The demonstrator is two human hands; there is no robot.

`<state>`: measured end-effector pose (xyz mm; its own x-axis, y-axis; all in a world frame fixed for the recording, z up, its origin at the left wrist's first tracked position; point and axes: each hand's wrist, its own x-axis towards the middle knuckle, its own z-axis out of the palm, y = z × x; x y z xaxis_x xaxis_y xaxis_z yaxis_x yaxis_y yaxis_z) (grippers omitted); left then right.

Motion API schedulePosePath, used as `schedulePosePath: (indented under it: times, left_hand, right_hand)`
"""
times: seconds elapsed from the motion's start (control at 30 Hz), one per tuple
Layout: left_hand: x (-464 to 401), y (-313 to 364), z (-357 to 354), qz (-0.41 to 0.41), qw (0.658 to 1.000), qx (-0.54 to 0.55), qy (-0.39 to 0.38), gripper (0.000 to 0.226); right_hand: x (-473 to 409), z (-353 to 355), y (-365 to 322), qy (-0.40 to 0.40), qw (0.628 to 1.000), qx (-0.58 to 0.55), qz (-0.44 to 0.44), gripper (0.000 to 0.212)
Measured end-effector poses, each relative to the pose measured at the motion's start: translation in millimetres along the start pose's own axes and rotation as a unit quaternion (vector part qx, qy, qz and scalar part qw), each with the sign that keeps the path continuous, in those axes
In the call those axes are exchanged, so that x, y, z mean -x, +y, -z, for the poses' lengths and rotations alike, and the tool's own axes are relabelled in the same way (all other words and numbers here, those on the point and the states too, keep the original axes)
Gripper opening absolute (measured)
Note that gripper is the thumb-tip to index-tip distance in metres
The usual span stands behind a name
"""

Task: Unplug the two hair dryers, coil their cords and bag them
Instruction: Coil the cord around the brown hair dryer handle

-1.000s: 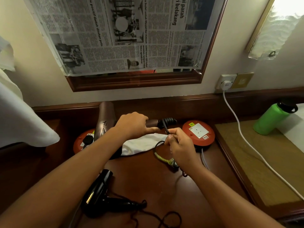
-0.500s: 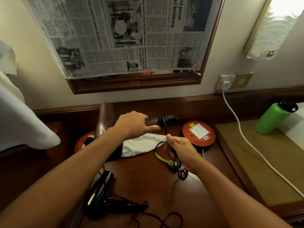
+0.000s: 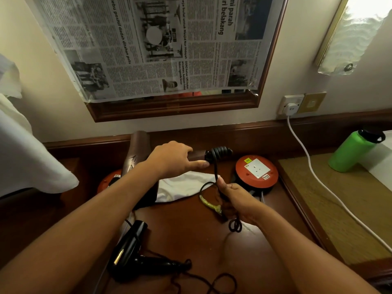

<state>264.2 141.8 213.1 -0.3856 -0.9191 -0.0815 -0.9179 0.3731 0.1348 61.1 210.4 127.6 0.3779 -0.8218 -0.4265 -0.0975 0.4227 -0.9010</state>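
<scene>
Cord (image 3: 216,166) is the thing in hand: thin, black, springy, wound in turns around the handle end of the brown dryer (image 3: 139,149) at frame centre. I judge it light and prone to unwinding if let go, so tension matters. My left hand (image 3: 169,159) steadies the handle, forefinger laid straight along it up to the coils. My right hand (image 3: 235,200) has its grip closed round the loose cord just below. The plug end looks to be inside the fist, though I cannot tell. The black dryer (image 3: 131,249) lies at lower centre, its cord loose on the worktop (image 3: 191,225). The white bag (image 3: 184,185) lies under my left hand. A red reel (image 3: 256,170) crowds the right; open room is toward me.
</scene>
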Motion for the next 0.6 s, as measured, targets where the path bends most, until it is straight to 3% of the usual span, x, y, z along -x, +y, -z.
schedulePosePath:
  times: [0.27,0.4,0.6]
  left_hand:
    - [3.3,5.5,10.5,-0.02,0.999,0.03,0.004,0.068]
    - [3.5,8.0,15.5,-0.037,0.997,0.062,-0.005,0.058]
    - [6.4,9.8,18.0,-0.048,0.995,0.08,-0.018,0.057]
  right_hand:
    - [-11.4,22.6,-1.1,-0.061,0.992,-0.109,0.019,0.047]
    - [-20.9,35.7,-10.2,-0.101,0.982,-0.154,0.05,0.034]
    - [-30.3,38.5,-28.8,-0.076,0.989,-0.11,0.063,0.031]
